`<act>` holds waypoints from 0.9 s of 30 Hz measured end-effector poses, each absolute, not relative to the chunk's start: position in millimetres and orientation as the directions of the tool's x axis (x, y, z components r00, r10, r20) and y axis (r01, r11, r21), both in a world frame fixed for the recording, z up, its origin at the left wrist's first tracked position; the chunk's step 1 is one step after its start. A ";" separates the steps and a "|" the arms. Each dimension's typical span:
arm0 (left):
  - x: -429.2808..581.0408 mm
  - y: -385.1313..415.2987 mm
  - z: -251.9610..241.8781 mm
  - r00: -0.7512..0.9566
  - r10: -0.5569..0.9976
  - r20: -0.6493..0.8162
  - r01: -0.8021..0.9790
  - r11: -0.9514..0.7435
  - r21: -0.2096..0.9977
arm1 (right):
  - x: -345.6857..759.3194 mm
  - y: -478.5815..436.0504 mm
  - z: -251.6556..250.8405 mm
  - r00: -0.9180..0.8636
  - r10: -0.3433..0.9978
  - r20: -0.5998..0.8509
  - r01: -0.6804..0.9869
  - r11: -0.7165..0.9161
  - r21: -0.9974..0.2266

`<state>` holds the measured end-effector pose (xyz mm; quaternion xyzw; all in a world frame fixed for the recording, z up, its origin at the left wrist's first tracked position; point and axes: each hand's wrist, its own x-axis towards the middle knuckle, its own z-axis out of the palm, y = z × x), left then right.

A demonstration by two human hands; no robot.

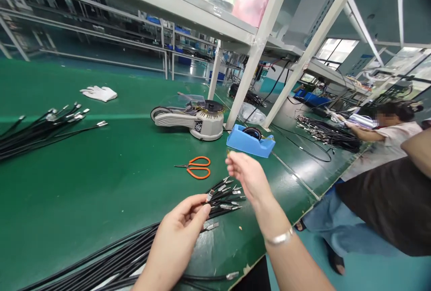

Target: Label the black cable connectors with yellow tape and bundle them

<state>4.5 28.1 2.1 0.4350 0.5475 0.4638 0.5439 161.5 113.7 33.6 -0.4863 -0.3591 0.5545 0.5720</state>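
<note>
My left hand point(180, 228) pinches a black cable by its metal connector point(210, 196) between thumb and forefinger. Below and behind that hand lies a bundle of black cables point(134, 248), their silver connector ends fanned out beyond my fingers. My right hand point(248, 175), with a silver bracelet at the wrist, is raised above the bench with its fingertips closed on a small piece of yellowish tape point(228, 152). Just past it stands a blue tape dispenser point(247, 142) with a dark roll. Orange-handled scissors point(198, 168) lie to the left of the right hand.
A grey automatic tape machine point(205, 125) stands behind the scissors. Another cable bundle point(43, 122) and a white glove point(99, 94) lie at left on the green bench point(128, 165). Shelf posts point(247, 80) rise behind. Co-workers point(397, 125) are at the right, near more cables point(326, 134).
</note>
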 end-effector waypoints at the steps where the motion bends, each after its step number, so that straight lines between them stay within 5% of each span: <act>1: 6.0 27.1 2.0 -0.037 0.987 -0.153 -0.004 0.153 0.988 | 166.7 91.8 26.0 0.129 0.986 -0.110 -0.267 -0.072 -0.961; 7: 14.0 19.4 3.1 -0.007 0.995 0.098 0.233 -0.094 0.968 | 167.8 11.6 -10.8 0.134 0.985 -0.105 -0.175 -0.081 -0.981; 17: 11.6 20.9 7.6 0.149 0.989 0.017 0.311 -0.063 0.948 | 163.9 -4.9 -14.1 0.233 0.968 -0.096 -0.286 -0.027 -0.958; 27: 14.1 12.4 -7.2 0.123 0.848 0.515 0.493 -0.502 0.710 | 159.0 -21.7 -22.9 0.243 0.967 -0.078 -0.259 -0.012 -0.966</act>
